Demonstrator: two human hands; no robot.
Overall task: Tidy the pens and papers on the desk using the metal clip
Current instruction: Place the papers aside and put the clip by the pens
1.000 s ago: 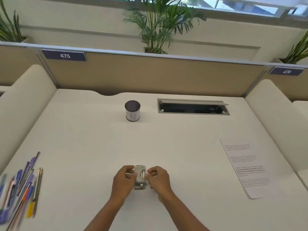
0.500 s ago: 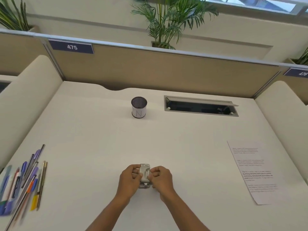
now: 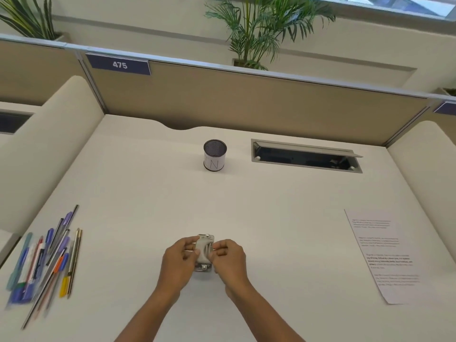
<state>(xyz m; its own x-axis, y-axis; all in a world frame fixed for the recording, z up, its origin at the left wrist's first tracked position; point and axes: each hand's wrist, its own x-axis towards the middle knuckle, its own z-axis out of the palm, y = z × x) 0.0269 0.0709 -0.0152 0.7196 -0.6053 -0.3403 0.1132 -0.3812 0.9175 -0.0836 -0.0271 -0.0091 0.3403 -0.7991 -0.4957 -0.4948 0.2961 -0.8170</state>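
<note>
Both hands, left hand [image 3: 179,261] and right hand [image 3: 229,259], grip metal clip [image 3: 204,253] on cream desk [image 3: 271,218], pens [image 3: 47,262] far left of clip, paper [image 3: 385,255] far right, partition [image 3: 246,99] behind.

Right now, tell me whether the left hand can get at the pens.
Probably yes. The pens lie loose on bare desk to its left, nothing between. But the left hand is holding the clip and must let go first.

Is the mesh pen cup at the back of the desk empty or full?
Empty: the pen cup shows only dark mesh inside, and the pens lie loose on the desk's left side.
</note>
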